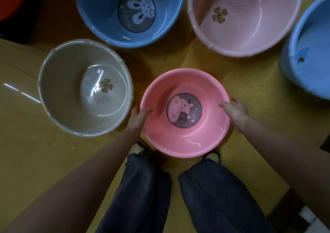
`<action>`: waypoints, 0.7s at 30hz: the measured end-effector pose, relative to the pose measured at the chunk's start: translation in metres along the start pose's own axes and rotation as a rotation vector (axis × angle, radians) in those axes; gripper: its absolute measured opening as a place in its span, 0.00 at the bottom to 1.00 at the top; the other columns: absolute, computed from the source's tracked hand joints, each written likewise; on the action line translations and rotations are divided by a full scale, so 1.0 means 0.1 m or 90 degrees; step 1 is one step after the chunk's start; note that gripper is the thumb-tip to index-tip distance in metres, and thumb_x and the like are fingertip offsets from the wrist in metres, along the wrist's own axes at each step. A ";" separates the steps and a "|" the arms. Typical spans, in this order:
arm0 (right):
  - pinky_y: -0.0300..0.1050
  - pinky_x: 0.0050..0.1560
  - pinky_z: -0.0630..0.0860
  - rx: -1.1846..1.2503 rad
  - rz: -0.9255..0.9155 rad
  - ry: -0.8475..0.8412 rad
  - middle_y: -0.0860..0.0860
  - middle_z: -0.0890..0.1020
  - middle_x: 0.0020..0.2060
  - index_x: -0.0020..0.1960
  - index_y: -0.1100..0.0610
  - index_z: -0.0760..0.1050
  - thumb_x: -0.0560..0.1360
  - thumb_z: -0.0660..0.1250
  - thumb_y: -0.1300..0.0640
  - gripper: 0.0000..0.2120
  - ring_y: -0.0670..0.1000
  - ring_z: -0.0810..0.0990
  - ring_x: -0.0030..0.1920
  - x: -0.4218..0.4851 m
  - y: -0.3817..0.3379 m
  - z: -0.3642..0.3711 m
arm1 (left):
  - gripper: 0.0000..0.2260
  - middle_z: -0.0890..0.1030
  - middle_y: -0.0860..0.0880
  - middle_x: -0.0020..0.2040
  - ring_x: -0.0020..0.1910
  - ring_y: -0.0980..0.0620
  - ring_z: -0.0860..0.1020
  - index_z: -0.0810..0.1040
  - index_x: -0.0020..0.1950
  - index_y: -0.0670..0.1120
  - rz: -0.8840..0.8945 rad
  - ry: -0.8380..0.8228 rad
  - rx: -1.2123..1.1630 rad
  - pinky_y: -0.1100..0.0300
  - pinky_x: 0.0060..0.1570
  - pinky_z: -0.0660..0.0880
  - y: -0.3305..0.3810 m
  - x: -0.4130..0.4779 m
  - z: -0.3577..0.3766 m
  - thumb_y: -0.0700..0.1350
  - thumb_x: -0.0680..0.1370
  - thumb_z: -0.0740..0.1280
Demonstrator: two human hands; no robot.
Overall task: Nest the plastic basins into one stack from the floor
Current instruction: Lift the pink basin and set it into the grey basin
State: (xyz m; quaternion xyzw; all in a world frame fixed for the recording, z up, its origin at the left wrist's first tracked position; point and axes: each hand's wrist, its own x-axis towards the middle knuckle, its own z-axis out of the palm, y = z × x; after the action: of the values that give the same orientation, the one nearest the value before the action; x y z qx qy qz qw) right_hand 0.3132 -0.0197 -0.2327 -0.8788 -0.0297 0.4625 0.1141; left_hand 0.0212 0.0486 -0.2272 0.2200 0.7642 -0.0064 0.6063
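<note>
Though gripped – pink basin (185, 139) (empty)

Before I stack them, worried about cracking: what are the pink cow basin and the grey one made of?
Pink cow basin: looks like glossy moulded plastic, with bright glints along its wall. Grey basin: likely plastic too, with streak reflections inside.
</note>
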 end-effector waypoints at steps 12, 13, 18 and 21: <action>0.56 0.58 0.78 0.187 0.003 -0.044 0.57 0.80 0.58 0.68 0.56 0.72 0.75 0.63 0.41 0.28 0.59 0.81 0.55 0.12 0.24 0.18 | 0.14 0.85 0.56 0.34 0.30 0.58 0.83 0.80 0.44 0.50 0.041 -0.040 -0.079 0.60 0.34 0.74 0.02 0.14 0.09 0.58 0.72 0.64; 0.54 0.55 0.79 0.193 0.005 -0.056 0.56 0.81 0.57 0.67 0.56 0.73 0.75 0.63 0.41 0.26 0.58 0.82 0.53 0.11 0.24 0.16 | 0.12 0.85 0.56 0.33 0.29 0.59 0.82 0.80 0.42 0.50 0.042 -0.043 -0.092 0.60 0.34 0.73 0.01 0.13 0.09 0.57 0.74 0.63; 0.42 0.37 0.76 0.232 0.020 -0.153 0.50 0.85 0.43 0.55 0.52 0.81 0.77 0.61 0.40 0.18 0.48 0.84 0.40 -0.05 0.18 -0.05 | 0.12 0.84 0.58 0.31 0.28 0.60 0.82 0.78 0.44 0.51 0.029 -0.080 -0.118 0.65 0.27 0.74 0.04 -0.06 0.00 0.56 0.77 0.60; 0.44 0.40 0.77 0.232 -0.001 -0.176 0.51 0.86 0.45 0.56 0.50 0.81 0.77 0.59 0.38 0.20 0.49 0.85 0.42 -0.19 0.10 -0.16 | 0.11 0.85 0.57 0.33 0.31 0.58 0.83 0.79 0.44 0.52 0.040 -0.076 -0.122 0.62 0.32 0.74 0.11 -0.23 -0.05 0.56 0.77 0.60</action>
State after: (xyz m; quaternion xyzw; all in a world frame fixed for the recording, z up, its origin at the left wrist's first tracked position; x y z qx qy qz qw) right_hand 0.3152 -0.0354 -0.2107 -0.7720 0.0387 0.5759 0.2661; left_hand 0.0237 0.0520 -0.2013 0.1840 0.7168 0.0724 0.6686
